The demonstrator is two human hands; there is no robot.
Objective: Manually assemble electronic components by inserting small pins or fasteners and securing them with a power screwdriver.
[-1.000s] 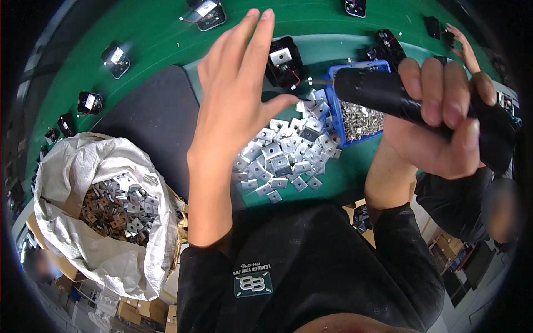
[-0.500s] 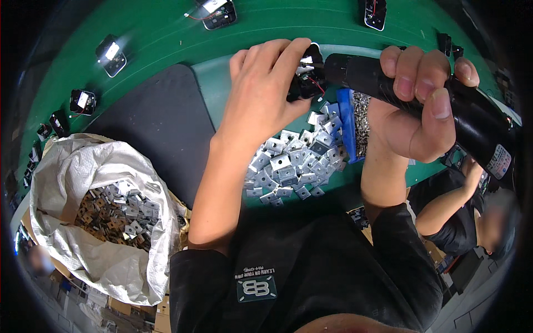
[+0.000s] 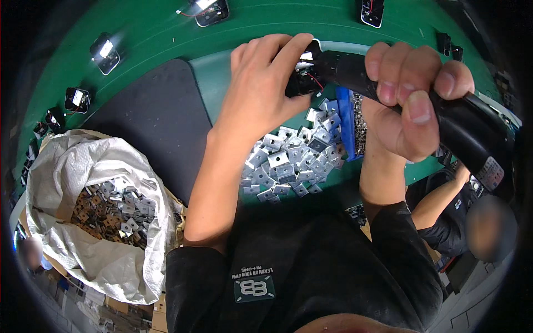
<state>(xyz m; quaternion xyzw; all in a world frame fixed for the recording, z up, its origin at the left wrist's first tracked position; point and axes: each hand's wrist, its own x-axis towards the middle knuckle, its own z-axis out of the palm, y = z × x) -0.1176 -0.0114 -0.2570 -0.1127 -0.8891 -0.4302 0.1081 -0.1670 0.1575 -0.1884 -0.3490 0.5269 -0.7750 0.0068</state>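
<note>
My left hand (image 3: 252, 94) is closed around a small black plastic housing (image 3: 302, 84) with a white edge, a metal piece and a thin red wire. My right hand (image 3: 411, 105) wraps round a thick black electric screwdriver (image 3: 347, 69), which lies almost level. Its nose meets the housing beside my left fingers; the bit's exact contact spot is hard to make out. Below my left hand lies a heap of bent silver metal plates (image 3: 286, 161) with holes. Right of that heap, partly covered by my right forearm, stands a blue tray (image 3: 345, 119) holding many small screws (image 3: 360, 125).
An open white woven sack (image 3: 50, 188) of metal plates stands at the left, beside a dark grey mat (image 3: 150, 116). Several similar housings (image 3: 104, 53) sit along the green surface (image 3: 266, 19) beyond. A co-worker's arm (image 3: 436, 202) shows at the right.
The right hand and screwdriver have shifted slightly left. The left hand still holds the housing at nearly the same place, and the whole view has moved a little.
</note>
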